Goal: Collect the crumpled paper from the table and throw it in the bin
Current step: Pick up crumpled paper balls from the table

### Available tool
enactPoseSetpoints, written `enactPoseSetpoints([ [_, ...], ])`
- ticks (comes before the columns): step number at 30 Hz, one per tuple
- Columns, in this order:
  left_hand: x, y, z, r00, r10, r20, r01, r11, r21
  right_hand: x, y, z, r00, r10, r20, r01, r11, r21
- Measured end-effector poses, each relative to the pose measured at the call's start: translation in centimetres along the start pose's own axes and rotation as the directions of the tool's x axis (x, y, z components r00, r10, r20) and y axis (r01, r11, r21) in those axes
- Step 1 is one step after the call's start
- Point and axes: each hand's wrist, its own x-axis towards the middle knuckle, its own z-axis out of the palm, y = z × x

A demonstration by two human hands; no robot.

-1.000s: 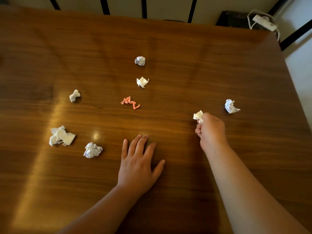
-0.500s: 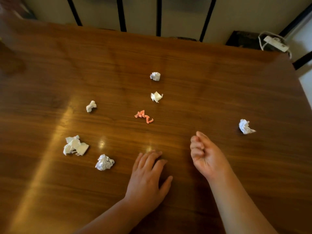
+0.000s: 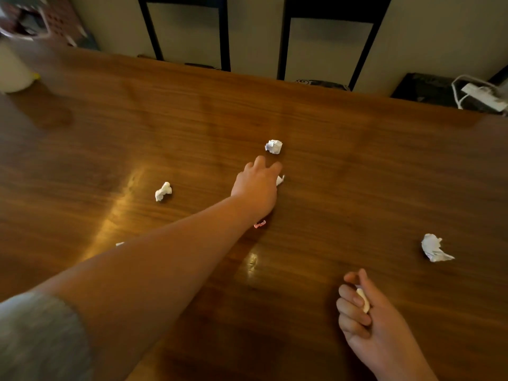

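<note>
right now the left grip [image 3: 257, 188], a bare hand at the end of a long reach, lies over a small white scrap [image 3: 279, 180] just beyond the pink scrap [image 3: 259, 224]. only a corner of the white scrap shows, poking out on the right side of the hand. the fingers look fairly straight and point away, and i cannot tell whether they have closed on the paper yet. the right grip [image 3: 365, 317], nearer than the pink scrap and off to its right, is curled round a held wad [image 3: 362, 303] that peeps out between fingers and palm.

to do this pick well, i would set the fingertips on the worktop [image 3: 357, 174] either side of the white scrap and rake it into the palm, since light paper is likely to skid on glossy wood if pushed from one side. the round ball [image 3: 273, 146] lies a little farther beyond the pink scrap, so one reach could probably take both. the wrist passes right over the pink scrap and could sweep it away.

the white scrap's corner points right and slightly away; its long axis is hidden. the ball has no clear axis. the left wad [image 3: 163, 191], left of the pink scrap, runs from near-left to far-right. the right wad [image 3: 435, 248], well right of the pink scrap, stretches from far-left to near-right, with a flat tail pointing right. no bin is plainly in view.
</note>
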Motion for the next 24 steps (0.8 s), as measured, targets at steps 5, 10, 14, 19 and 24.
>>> enactPoseSetpoints([
  [5,1.2,-0.2,0.0,0.996,-0.005,0.086,0.008,0.999,-0.042,0.2,-0.2,0.2,1.000,-0.010,-0.016,0.010,1.000,0.002],
  [10,-1.1,-4.1,-1.0,0.996,-0.004,-0.085,-0.013,0.980,-0.198,0.3,-0.1,0.1,0.999,-0.001,-0.041,0.000,1.000,-0.030],
  [14,-5.0,-11.4,-3.1,0.954,-0.217,-0.205,0.149,0.941,-0.303,0.5,0.1,-0.4,0.999,-0.034,-0.011,0.034,0.998,-0.055],
  [19,-8.2,-18.0,-3.9,0.895,-0.444,-0.034,0.419,0.866,-0.271,0.3,0.2,-0.3,0.999,0.000,-0.051,-0.003,0.998,-0.056],
  [24,-7.7,-17.5,-3.5,0.912,-0.410,-0.018,0.399,0.896,-0.193,-1.4,0.8,-0.9,0.999,-0.033,-0.024,0.035,0.994,0.102],
])
